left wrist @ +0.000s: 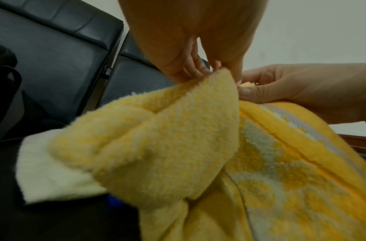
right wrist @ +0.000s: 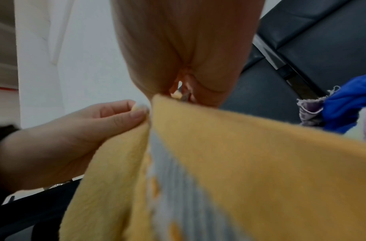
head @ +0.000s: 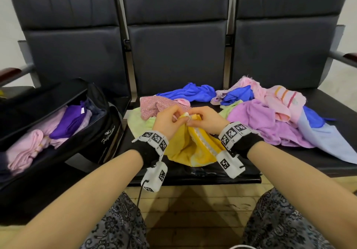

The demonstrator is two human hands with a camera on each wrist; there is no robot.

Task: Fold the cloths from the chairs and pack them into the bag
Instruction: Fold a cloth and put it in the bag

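Black padded chairs (head: 177, 55) carry a heap of loose cloths (head: 270, 111). Over the middle seat my left hand (head: 167, 120) and right hand (head: 205, 119) each pinch the top edge of a yellow towel (head: 191, 148), close together. At left, the open black bag (head: 63, 129) holds folded pink and purple cloths.

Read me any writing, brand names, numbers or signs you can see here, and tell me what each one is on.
White cursive brand script on the front of the black bag: starts like "Fel", the rest too blurred to read.
Small white tag on the purple cloth in the bag: too small to read.
Square black-and-white code markers on both wristbands: patterns, no words.
Nothing else readable.
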